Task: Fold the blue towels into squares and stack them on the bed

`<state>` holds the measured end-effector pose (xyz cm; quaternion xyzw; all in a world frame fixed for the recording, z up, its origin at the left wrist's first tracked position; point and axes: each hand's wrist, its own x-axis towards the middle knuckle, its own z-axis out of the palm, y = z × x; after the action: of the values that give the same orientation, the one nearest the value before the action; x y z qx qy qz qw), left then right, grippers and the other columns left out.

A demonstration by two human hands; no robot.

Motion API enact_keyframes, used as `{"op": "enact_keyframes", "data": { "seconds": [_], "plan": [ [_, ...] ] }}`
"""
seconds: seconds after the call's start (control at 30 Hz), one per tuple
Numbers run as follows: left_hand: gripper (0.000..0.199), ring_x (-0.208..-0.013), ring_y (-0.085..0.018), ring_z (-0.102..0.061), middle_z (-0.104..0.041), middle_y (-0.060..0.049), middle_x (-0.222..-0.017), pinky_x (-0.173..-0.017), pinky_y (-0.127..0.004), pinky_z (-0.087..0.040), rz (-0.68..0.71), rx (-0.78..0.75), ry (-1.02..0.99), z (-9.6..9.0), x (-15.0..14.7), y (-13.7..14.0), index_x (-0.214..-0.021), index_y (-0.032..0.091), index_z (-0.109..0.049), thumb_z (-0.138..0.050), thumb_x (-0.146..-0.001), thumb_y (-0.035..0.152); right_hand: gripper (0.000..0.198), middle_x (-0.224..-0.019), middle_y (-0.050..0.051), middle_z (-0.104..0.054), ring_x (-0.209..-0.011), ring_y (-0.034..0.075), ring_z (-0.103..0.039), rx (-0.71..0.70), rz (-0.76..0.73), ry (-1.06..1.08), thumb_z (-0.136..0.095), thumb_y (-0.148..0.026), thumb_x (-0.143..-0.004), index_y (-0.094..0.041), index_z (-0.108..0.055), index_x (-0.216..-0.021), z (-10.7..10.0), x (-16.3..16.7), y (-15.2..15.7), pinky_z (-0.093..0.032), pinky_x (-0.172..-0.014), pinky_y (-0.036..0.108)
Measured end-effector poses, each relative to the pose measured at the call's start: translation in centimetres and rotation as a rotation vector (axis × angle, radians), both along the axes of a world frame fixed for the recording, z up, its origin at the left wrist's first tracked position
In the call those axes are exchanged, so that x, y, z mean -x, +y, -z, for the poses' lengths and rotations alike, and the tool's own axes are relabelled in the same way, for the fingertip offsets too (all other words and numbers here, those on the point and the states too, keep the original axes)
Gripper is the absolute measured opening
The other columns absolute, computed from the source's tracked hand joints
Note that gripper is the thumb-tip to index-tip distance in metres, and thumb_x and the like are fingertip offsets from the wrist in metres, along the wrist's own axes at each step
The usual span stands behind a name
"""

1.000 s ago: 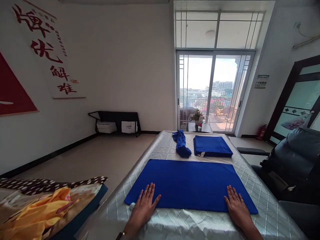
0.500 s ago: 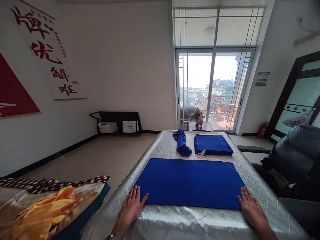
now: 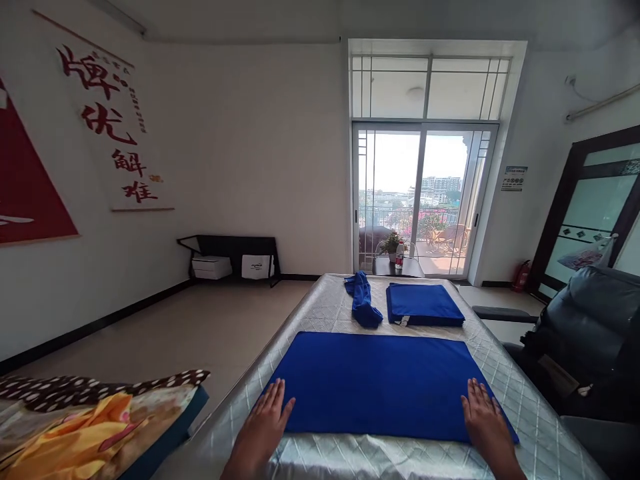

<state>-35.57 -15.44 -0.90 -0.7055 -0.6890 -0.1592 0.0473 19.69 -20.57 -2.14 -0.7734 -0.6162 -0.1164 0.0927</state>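
A blue cloth point(image 3: 380, 383) is spread flat in a wide rectangle on the silver quilted table cover point(image 3: 320, 460). My left hand point(image 3: 264, 417) lies with fingers stretched at its near left corner, thumb apart. Flat near the right corner rests my right hand point(image 3: 485, 413), fingers extended forward over the cloth. Neither hand grips anything. Farther off on the same cover is a stack of folded blue cloths point(image 3: 425, 303) with a white tag at its front edge. Left of the stack, a crumpled blue cloth point(image 3: 365, 300) lies lengthwise.
At left sits a pile of bedding with a yellow cloth point(image 3: 85, 437) on top. A dark padded chair point(image 3: 590, 320) stands close on the right. Beyond the table's far end are a small table with a bottle point(image 3: 399, 255) and sliding glass doors point(image 3: 420, 200).
My right hand has slid leftward, inward over the cloth, uncovering its near right corner. The left hand stays at the left corner. The view has tilted upward.
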Motion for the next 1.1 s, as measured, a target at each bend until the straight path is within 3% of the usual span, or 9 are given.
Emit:
{"op": "enact_keyframes", "data": {
  "seconds": [0.13,0.2,0.3,0.4,0.57,0.87,0.97,1.1],
  "plan": [
    [0.059,-0.146,-0.023,-0.037,-0.041,-0.012,-0.157,-0.118,-0.042,-0.036,0.394,0.014,-0.008,-3.6,-10.7,1.5,-0.152,0.012,-0.04,-0.026,-0.104,0.044,0.063,-0.161,0.007,-0.031,-0.151,0.021,-0.023,0.061,-0.191,0.133,-0.02,-0.036,-0.098,-0.013,-0.036,-0.154,-4.0,9.9,3.1,-0.021,-0.123,0.044],
    [0.056,-0.146,-0.023,-0.037,-0.041,-0.013,-0.157,-0.119,-0.043,-0.036,0.534,0.0,-0.004,-4.3,-15.7,2.4,-0.15,0.013,-0.045,-0.026,-0.106,0.042,0.063,-0.162,0.006,-0.029,-0.151,0.02,-0.022,0.126,-0.265,0.175,-0.019,-0.037,-0.099,-0.013,-0.032,-0.156,-5.1,14.4,4.6,-0.019,-0.123,0.042],
    [0.059,-0.146,-0.026,-0.036,-0.04,-0.016,-0.156,-0.119,-0.047,-0.036,0.588,-0.01,-0.02,-3.6,-20.5,3.5,-0.151,0.012,-0.042,-0.025,-0.106,0.047,0.063,-0.163,0.009,-0.026,-0.152,0.022,-0.019,0.199,-0.346,0.194,-0.02,-0.032,-0.098,-0.009,-0.028,-0.157,-5.0,18.5,6.5,-0.016,-0.124,0.042],
    [0.065,-0.148,-0.027,-0.032,-0.037,-0.017,-0.158,-0.12,-0.049,-0.034,0.532,0.031,-0.046,-2.0,-22.1,4.0,-0.153,0.009,-0.038,-0.021,-0.106,0.05,0.062,-0.164,0.008,-0.02,-0.153,0.022,-0.015,0.236,-0.39,0.19,-0.021,-0.028,-0.098,-0.01,-0.026,-0.157,-3.2,19.6,7.6,-0.013,-0.124,0.042],
    [0.07,-0.151,-0.025,-0.025,-0.032,-0.015,-0.16,-0.124,-0.047,-0.026,0.488,0.089,-0.05,-0.9,-22.1,4.0,-0.154,0.007,-0.035,-0.015,-0.105,0.053,0.062,-0.166,0.007,-0.014,-0.154,0.021,-0.01,0.234,-0.39,0.185,-0.02,-0.028,-0.098,-0.013,-0.023,-0.158,-1.3,19.2,8.2,-0.009,-0.125,0.042],
    [0.068,-0.15,-0.026,-0.028,-0.035,-0.015,-0.16,-0.122,-0.048,-0.03,0.482,0.06,0.018,-0.6,-21.6,4.0,-0.155,0.011,-0.035,-0.016,-0.105,0.054,0.063,-0.165,0.009,-0.018,-0.153,0.021,-0.014,0.214,-0.351,0.223,-0.018,-0.033,-0.1,-0.01,-0.021,-0.158,-2.4,18.8,7.2,-0.008,-0.124,0.04],
    [0.066,-0.149,-0.027,-0.029,-0.035,-0.014,-0.16,-0.121,-0.05,-0.031,0.468,0.04,0.054,0.0,-18.2,4.4,-0.156,0.013,-0.033,-0.019,-0.105,0.053,0.065,-0.165,0.008,-0.021,-0.153,0.02,-0.015,0.209,-0.251,0.203,-0.019,-0.038,-0.099,-0.009,-0.024,-0.158,-2.2,15.1,6.4,-0.01,-0.124,0.041],
    [0.058,-0.149,-0.027,-0.029,-0.036,-0.014,-0.16,-0.121,-0.05,-0.028,0.343,0.043,0.115,0.8,-8.5,4.6,-0.153,0.015,-0.039,-0.025,-0.105,0.042,0.067,-0.164,0.011,-0.025,-0.153,0.022,-0.018,0.143,-0.058,0.12,-0.019,-0.037,-0.097,-0.007,-0.029,-0.156,-0.7,5.4,4.8,-0.013,-0.124,0.043]
  ]
}}
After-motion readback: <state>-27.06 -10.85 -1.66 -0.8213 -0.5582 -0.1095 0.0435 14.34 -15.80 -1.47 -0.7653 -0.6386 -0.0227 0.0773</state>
